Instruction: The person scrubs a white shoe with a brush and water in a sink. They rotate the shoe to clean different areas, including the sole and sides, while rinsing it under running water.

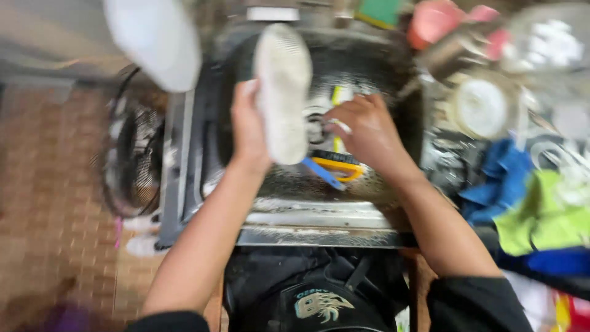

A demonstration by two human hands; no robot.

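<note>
1. The left hand grips a white shoe, sole facing up, at upper centre of the frame, over a metal sink.
2. The right hand reaches into the sink, fingers curled; blur hides what it holds.
3. A yellow and blue brush lies just below it.
4. Coloured cloths lie at right.

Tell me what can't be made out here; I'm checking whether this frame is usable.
Head view only:
- The whole frame is motion-blurred, so small detail is lost.
- Right hand: what its fingers pinch is too small and smeared to identify.
- Brush in the sink: partly hidden behind the white shoe held by the left hand.
- Second white shoe: cut off by the top edge.
</note>
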